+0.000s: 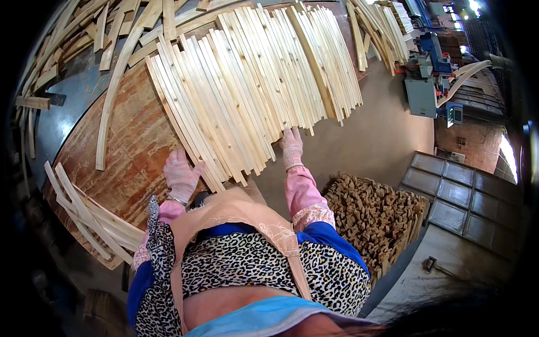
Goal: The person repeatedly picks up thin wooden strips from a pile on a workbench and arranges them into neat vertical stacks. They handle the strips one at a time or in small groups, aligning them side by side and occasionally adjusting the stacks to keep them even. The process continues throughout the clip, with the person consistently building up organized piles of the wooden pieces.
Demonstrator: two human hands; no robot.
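Note:
Long pale wooden strips (224,92) lie side by side in a wide, uneven row on the worn brown table (132,126). My left hand (182,175), in a pinkish knit glove, rests at the row's near left corner. Its thumb is spread from the fingers and reaches the outermost strip. My right hand (292,147), gloved alike, has its fingers stretched forward against the near ends of strips right of the middle. Neither hand wraps around a strip. One darker, wider strip (311,56) stands out among those on the right.
Loose, rough boards (120,73) are heaped at the far left. A few curved slats (92,213) lie at the near left. A stack of short wood pieces (373,216) stands to my right, beside a grey metal panel (449,191). Machinery (424,84) stands farther back.

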